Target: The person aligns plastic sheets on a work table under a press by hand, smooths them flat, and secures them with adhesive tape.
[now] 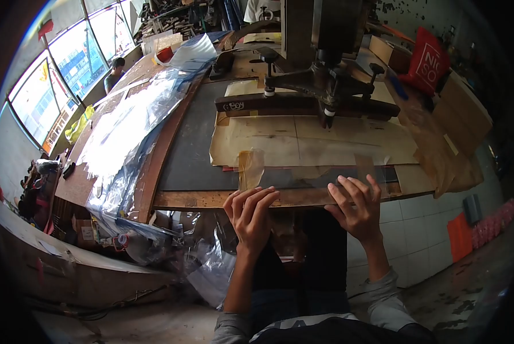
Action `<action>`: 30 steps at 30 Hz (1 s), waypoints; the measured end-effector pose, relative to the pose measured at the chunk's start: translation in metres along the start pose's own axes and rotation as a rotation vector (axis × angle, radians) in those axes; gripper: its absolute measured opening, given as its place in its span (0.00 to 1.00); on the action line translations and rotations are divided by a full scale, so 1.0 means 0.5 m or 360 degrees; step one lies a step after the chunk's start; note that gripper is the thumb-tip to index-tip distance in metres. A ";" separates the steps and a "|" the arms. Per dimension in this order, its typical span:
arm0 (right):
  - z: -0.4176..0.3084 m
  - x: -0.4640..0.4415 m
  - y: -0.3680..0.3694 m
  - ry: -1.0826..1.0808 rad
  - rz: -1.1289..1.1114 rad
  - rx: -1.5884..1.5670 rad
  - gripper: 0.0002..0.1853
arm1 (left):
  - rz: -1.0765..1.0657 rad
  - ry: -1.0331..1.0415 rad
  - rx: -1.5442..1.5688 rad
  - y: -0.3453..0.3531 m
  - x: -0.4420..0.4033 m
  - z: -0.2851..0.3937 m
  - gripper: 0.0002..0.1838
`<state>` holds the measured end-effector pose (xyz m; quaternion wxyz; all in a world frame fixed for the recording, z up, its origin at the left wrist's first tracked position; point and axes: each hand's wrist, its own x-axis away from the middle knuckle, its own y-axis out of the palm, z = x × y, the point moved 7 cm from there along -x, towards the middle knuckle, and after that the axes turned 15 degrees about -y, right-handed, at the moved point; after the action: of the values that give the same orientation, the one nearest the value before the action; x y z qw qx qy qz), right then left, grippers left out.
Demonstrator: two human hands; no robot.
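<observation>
We are holding the left hand (249, 213) loosely curved and the right hand (357, 209) spread at the bench (303, 198) edge; whether either is gripping anything, we cannot tell. The paper sheet (343, 140) is already lying beneath the beam (303, 107); remaining work is not showing.

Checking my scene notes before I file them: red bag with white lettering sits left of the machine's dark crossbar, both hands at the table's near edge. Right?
One slip: the red bag is right of the dark crossbar, per the head view. Left hand and right hand at the table's near edge: correct.
</observation>
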<state>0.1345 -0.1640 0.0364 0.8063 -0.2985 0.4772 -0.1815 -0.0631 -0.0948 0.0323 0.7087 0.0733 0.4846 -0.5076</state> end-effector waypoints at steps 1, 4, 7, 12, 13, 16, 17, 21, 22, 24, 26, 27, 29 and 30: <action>0.002 -0.001 -0.004 -0.0006 -0.0024 -0.0058 0.19 | -0.0002 0.0010 -0.0008 -0.002 0.000 0.003 0.11; 0.018 -0.020 -0.024 0.0005 0.0000 -0.0040 0.18 | -0.0002 -0.0020 -0.0009 -0.004 -0.006 0.005 0.09; 0.037 -0.037 -0.038 -0.0013 0.0009 0.0064 0.15 | 0.0009 -0.0021 0.0033 -0.003 -0.014 0.011 0.09; 0.090 -0.060 -0.063 0.0015 0.0052 0.0073 0.10 | -0.0018 0.0067 0.0085 -0.001 -0.038 0.049 0.10; 0.100 -0.063 -0.070 0.0031 0.0063 0.0068 0.10 | -0.0035 0.0070 0.0110 -0.003 -0.041 0.060 0.10; 0.123 -0.074 -0.093 0.0053 0.0114 0.0051 0.09 | -0.0062 0.0098 0.0158 -0.011 -0.044 0.093 0.11; 0.128 -0.077 -0.103 0.0089 0.0080 -0.0016 0.09 | -0.0091 0.0120 0.0155 -0.018 -0.043 0.105 0.11; 0.108 -0.056 -0.172 0.0116 -0.0158 -0.0292 0.07 | -0.0201 0.0219 0.0190 -0.070 -0.009 0.145 0.12; 0.093 -0.042 -0.189 0.0102 -0.0259 -0.0396 0.08 | -0.0234 0.0252 0.0253 -0.090 0.008 0.145 0.11; 0.049 -0.025 -0.221 0.0048 -0.0423 -0.0549 0.09 | -0.0372 0.0261 0.0428 -0.122 0.007 0.139 0.12; 0.008 -0.011 -0.226 0.0111 -0.0485 -0.0570 0.09 | -0.0581 0.0202 0.0640 -0.148 -0.013 0.117 0.16; -0.004 -0.004 -0.226 0.0145 -0.0520 -0.0588 0.09 | -0.0593 0.0074 0.0751 -0.141 -0.033 0.090 0.21; -0.022 0.002 -0.215 0.0034 -0.0705 -0.0707 0.14 | -0.0668 -0.0112 0.0680 -0.112 -0.106 0.045 0.19; -0.026 -0.003 -0.209 -0.0002 -0.0791 -0.0797 0.16 | -0.0719 -0.0013 0.0372 -0.076 -0.146 0.037 0.17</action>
<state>0.1217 -0.2460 0.1009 0.6396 -0.5942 0.4192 -0.2493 -0.0829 -0.0765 0.1124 0.5660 0.0424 0.4238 -0.7059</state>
